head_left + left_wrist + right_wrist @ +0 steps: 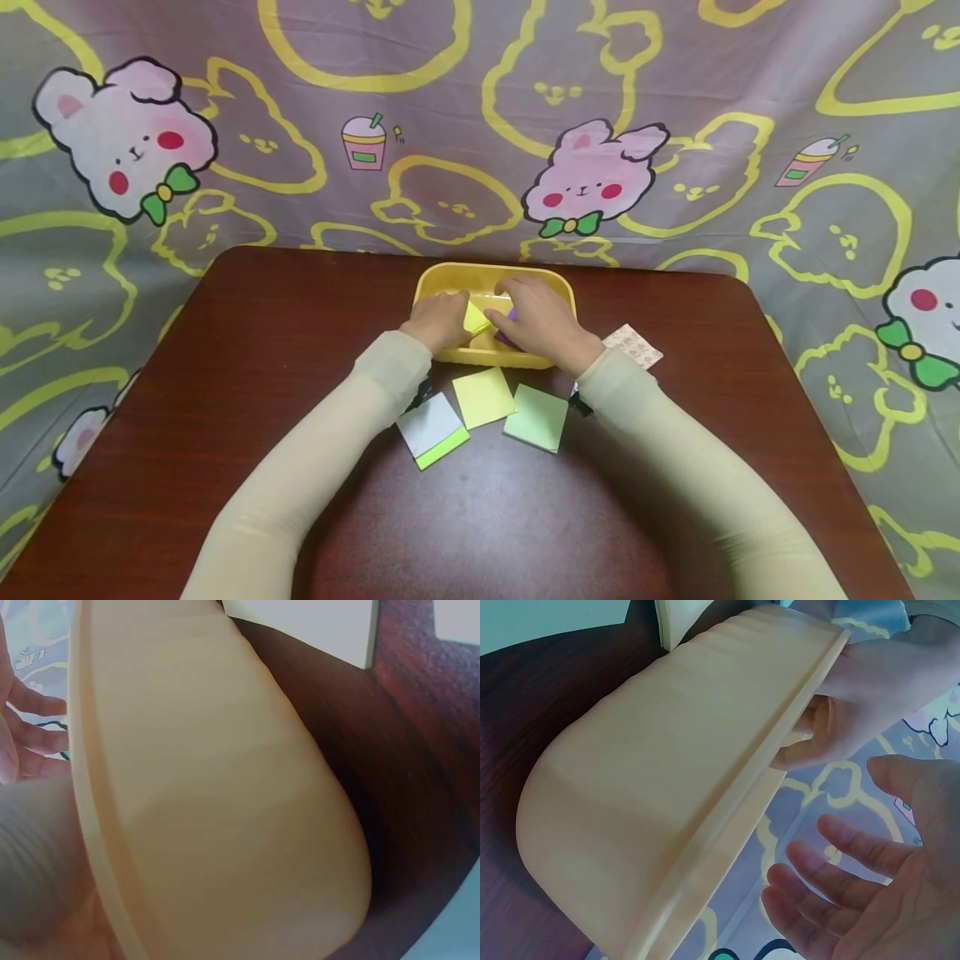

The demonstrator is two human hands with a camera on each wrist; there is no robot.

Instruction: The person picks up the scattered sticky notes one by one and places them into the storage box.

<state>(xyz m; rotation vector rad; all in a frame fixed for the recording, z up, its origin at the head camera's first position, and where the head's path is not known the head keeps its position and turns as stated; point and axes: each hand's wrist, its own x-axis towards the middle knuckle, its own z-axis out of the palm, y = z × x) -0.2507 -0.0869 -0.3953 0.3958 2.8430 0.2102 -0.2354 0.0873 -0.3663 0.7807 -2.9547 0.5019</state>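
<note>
A yellow plastic basket [495,360] stands near the far edge of the table. My left hand [441,321] reaches over its left side and grips a bright yellow sticky-note pad [476,319] inside it. In the right wrist view, that hand's curled fingers [817,731] show at the rim; the pad is hidden there. My right hand [537,318] is over the basket's right part, its fingers spread and loosely bent, as the right wrist view shows. Partly behind it lies a purple sticky-note pad [505,327] in the basket.
In front of the basket lie a pale blue pad with a lime strip [432,427], a pale yellow pad [483,397] and a green pad [536,418]. A patterned pad [632,346] lies right of the basket. A printed curtain [450,125] hangs behind the brown table [300,317].
</note>
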